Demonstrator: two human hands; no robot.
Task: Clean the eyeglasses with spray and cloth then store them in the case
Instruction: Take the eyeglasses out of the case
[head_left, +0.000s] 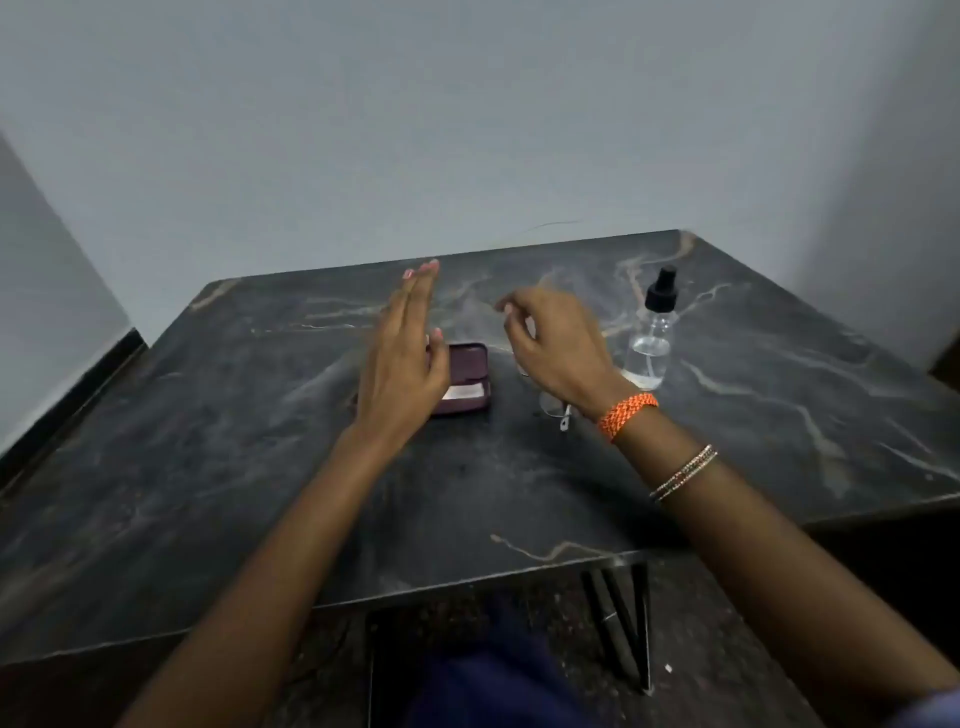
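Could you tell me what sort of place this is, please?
Probably a plain indoor room, a home or small office: a dark marble-look table pushed against bare grey walls, with a dark skirting board at left.

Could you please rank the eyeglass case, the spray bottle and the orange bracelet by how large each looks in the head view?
1. Spray bottle, tallest, though comparable to the case in area, so this order is unsure.
2. Maroon eyeglass case, partly hidden behind the left hand.
3. Orange bracelet, clearly smallest, despite being nearer the camera.
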